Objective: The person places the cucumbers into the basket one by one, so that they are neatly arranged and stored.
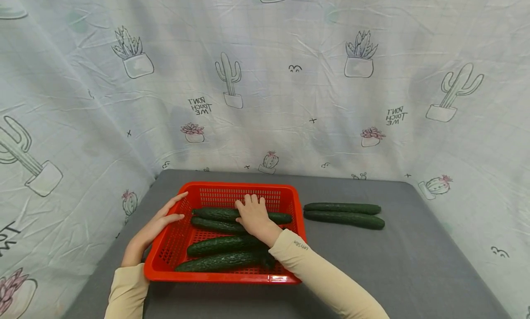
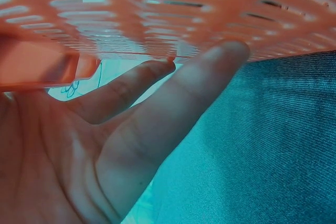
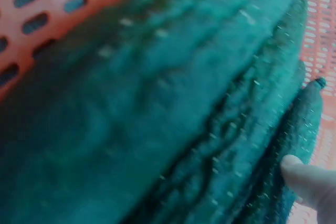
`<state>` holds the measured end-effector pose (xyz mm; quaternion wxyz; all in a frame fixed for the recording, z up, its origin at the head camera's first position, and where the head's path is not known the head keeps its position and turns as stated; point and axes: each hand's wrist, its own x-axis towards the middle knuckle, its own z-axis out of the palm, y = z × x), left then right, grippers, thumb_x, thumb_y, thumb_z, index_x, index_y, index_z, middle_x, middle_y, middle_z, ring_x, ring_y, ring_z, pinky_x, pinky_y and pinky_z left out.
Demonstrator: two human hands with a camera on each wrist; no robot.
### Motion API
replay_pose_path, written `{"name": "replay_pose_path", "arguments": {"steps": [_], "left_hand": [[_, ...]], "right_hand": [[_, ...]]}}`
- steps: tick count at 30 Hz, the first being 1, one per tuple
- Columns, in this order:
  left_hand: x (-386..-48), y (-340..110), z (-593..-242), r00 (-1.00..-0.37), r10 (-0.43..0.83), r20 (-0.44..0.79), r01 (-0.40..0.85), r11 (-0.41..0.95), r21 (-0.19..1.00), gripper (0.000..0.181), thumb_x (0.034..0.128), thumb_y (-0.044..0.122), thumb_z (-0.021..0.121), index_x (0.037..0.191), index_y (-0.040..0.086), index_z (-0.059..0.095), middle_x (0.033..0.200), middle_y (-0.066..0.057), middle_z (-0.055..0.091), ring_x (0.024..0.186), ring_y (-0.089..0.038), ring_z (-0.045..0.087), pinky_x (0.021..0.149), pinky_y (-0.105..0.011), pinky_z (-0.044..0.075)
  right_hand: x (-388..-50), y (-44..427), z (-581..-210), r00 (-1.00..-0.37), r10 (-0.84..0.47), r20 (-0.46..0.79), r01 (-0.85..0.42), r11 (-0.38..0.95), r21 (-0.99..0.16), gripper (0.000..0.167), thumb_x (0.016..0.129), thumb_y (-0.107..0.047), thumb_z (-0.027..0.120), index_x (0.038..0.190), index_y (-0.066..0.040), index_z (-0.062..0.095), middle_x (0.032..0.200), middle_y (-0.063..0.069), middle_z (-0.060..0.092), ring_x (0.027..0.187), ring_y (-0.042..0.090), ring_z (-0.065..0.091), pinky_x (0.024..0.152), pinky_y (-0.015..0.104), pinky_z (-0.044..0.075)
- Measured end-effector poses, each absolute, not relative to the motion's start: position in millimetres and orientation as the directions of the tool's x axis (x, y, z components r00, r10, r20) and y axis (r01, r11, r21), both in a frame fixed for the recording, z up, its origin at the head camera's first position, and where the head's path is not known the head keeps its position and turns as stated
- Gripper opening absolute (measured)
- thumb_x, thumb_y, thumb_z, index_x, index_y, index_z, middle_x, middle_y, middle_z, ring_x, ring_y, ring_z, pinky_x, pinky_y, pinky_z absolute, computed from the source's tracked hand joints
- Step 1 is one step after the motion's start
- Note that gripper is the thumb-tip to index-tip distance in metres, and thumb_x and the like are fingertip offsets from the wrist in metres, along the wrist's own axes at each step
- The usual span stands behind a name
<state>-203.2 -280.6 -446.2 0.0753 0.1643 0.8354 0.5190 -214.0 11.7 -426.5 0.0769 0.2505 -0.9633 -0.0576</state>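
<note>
A red plastic basket [image 1: 165, 276] with slotted walls holds several dark green bumpy cucumbers. My left hand [image 1: 154, 231] lies at its left side, two digits reaching over the rim. In the left wrist view, straight fingers [image 2: 152, 114] touch the basket's slotted outer wall [image 2: 173, 19]. Inside the basket, my right hand [image 1: 254, 217] grips the farthest cucumber [image 1: 215, 213] about its middle, fingers over the top. The right wrist view has a fingertip [image 3: 296, 169] against that cucumber [image 3: 304, 124]. Nearer cucumbers [image 3: 131, 93] lie alongside; my right forearm partly hides them in the head view.
Two more cucumbers [image 1: 343, 219] lie side by side on the grey table [image 1: 397, 263], just right of the basket. A pale curtain [image 1: 265, 102] printed with cacti hangs behind and at both sides of the table.
</note>
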Motion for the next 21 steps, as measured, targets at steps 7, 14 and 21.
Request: {"name": "replay_pose_path", "arguments": {"steps": [7,14,21], "left_hand": [[-204,-280,-447,-0.935,0.353,0.044,0.195,0.405,0.893,0.06,0.0972,0.018,0.045,0.15,0.02,0.016,0.155,-0.011,0.003,0.138,-0.041,0.005,0.094,-0.066,0.023],[-203,-282,-447,-0.937,0.348,0.043,0.193,0.41,0.892,0.06,0.0971,0.019,0.045,0.15,0.022,0.017,0.155,-0.011,0.003,0.138,-0.041,0.005,0.094,-0.066,0.024],[-204,-281,-447,-0.936,0.349,0.047,0.198,0.411,0.89,0.06,0.0973,0.019,0.044,0.15,0.02,0.016,0.155,-0.013,0.002,0.138,-0.041,0.006,0.094,-0.065,0.025]], "right_hand": [[-216,16,-418,-0.871,-0.482,0.091,-0.473,0.874,0.11,0.034,0.085,-0.047,0.06,0.108,-0.024,0.051,0.109,0.004,0.049,0.095,0.022,0.044,0.075,0.035,0.032],[-214,22,-404,-0.863,-0.492,0.11,-0.49,0.87,0.045,0.028,0.086,-0.044,0.061,0.108,-0.027,0.056,0.111,0.004,0.051,0.095,0.023,0.045,0.077,0.036,0.034],[-212,38,-393,-0.851,-0.501,0.156,-0.509,0.861,-0.017,0.019,0.086,-0.04,0.062,0.097,-0.025,0.061,0.102,0.005,0.052,0.085,0.022,0.041,0.071,0.035,0.03]]}}
